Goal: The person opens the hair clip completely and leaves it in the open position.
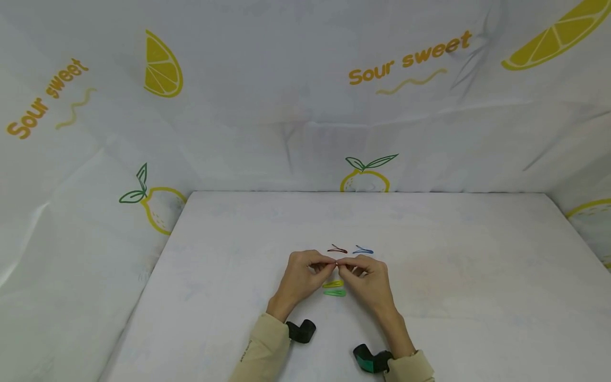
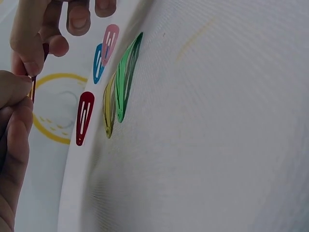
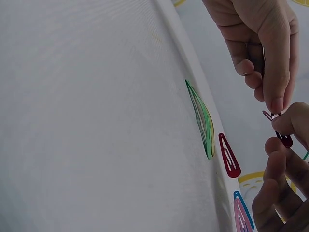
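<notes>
Both hands meet over the table, fingertips close together. A small dark red snap hair clip is pinched between them, mostly hidden by fingers. The left hand grips one end with thumb and forefinger. My right hand pinches the other end in the same way; its remaining fingers are bent. Just beyond them lie a red hair clip and a blue hair clip. A pink hair clip overlaps the blue one in the wrist views. Nearer the body are a yellow hair clip and a green hair clip.
A white table spreads under the hands. White cloth printed with lemons and lettering hangs behind it and at the sides. Black camera mounts stick out from both wrists, beside beige sleeves.
</notes>
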Demonstrator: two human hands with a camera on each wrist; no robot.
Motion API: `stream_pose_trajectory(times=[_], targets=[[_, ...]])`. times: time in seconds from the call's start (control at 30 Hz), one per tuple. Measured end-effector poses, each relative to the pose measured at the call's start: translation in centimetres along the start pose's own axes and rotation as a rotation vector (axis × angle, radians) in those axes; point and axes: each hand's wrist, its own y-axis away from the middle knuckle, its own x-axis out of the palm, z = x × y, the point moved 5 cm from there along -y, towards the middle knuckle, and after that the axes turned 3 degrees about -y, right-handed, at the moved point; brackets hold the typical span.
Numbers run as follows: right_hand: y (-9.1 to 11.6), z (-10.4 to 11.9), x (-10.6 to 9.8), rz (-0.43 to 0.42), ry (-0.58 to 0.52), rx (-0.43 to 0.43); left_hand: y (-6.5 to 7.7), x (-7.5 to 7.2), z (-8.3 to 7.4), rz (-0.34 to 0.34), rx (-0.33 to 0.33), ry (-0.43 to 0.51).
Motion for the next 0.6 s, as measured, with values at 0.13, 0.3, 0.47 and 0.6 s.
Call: stream_pose_trajectory(times=[0.13,0.3,0.47,0.6], targets=[[0.01,0.04,0.02,0.001,-0.003,-0.009,0.08,-0.09,0.06,-0.011,-0.009,0.017],[0.02,0.07,-0.05,0.011,-0.010,-0.021,0.17,-0.12,0.25,-0.017,-0.029,0.040],[0.05,0.19,-0.30,0.036,-0.024,-0.026,0.23,0.01,0.61,-0.027,-0.052,0.051],[0.11,0.08,-0.55,0.041,-0.030,-0.014,0.28,0.04,0.79,-0.046,-0.069,0.069]])
